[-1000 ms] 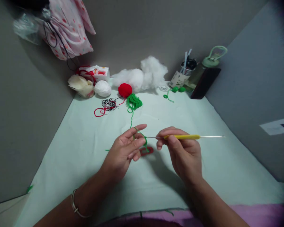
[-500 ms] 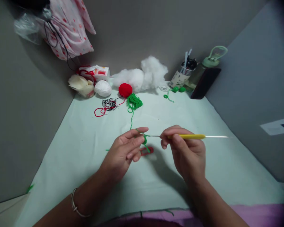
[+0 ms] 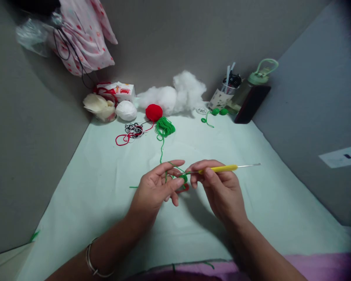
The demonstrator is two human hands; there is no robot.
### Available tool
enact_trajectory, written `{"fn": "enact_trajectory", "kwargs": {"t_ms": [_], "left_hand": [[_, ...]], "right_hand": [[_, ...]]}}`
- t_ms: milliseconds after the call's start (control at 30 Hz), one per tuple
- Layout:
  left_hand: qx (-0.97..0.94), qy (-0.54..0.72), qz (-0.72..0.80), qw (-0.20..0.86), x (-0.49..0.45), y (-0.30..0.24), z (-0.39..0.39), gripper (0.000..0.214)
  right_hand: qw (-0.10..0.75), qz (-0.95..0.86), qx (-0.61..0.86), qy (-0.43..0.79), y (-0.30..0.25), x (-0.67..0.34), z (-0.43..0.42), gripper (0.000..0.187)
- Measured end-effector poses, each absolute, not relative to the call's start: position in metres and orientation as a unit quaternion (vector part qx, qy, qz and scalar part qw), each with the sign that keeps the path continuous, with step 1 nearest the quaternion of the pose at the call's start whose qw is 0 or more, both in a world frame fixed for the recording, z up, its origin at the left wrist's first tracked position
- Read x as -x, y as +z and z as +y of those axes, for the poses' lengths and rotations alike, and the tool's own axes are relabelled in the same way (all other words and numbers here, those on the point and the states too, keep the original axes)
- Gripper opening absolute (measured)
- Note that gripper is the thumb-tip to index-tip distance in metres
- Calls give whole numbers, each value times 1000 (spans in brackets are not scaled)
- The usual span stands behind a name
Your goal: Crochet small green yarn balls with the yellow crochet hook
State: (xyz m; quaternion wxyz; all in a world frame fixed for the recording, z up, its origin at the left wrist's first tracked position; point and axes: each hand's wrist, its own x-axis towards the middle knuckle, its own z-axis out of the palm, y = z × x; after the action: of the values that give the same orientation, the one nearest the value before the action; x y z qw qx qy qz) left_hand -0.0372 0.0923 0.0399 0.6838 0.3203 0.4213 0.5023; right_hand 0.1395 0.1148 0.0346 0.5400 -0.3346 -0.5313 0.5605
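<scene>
Between thumb and fingers my left hand (image 3: pixel 158 185) pinches a small green crochet piece (image 3: pixel 184 179). Green yarn (image 3: pixel 162 150) runs over its raised index finger and back to a loose green skein (image 3: pixel 165 127). My right hand (image 3: pixel 219 187) grips a yellow-handled crochet hook (image 3: pixel 222 168), held nearly level. The hook's thin left end reaches the green piece; its other metal end sticks out to the right. Below the fingers, a red stitch marker or clip (image 3: pixel 185 188) is partly hidden, and I cannot tell whether it touches the piece.
Behind the hands lie a red yarn ball (image 3: pixel 154 112), a white yarn ball (image 3: pixel 126 111), tangled yarn (image 3: pixel 133 131) and white stuffing (image 3: pixel 169 95). Small green pieces (image 3: pixel 219 112), a cup of tools (image 3: pixel 224 93), a bottle (image 3: pixel 259 78) and a dark phone-like slab (image 3: pixel 253 105) stand back right.
My right hand and the hook have moved left, closer to my left hand. The hook's tip now overlaps the green piece, and my left thumb has shifted lower.
</scene>
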Motion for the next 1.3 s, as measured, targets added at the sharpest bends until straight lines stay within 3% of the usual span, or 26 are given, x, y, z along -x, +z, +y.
{"fn": "enact_trajectory", "kwargs": {"t_ms": [233,467,800,1033,1167,1300], "left_hand": [[-335,509,425,669,39,43,92,31],[-364,524,442,631,38,40,89,27],[-384,529,469,594,35,47,89,32],[-415,555,492,527,33,47,86,21],[-375,548,478,575,32,47,85,45],[-288,489,385,728,35,45,88,72]], "right_hand": [[547,-539,327,551,41,-140,112,22],[560,-614,315,460,41,-140,103,21],[479,-796,289,229,42,-145,99,24],[450,-821,300,184,44,-147,98,24],[457,-802,343,173,40,-139,95,19],[477,-765,392,183,38,-132,90,22]]}}
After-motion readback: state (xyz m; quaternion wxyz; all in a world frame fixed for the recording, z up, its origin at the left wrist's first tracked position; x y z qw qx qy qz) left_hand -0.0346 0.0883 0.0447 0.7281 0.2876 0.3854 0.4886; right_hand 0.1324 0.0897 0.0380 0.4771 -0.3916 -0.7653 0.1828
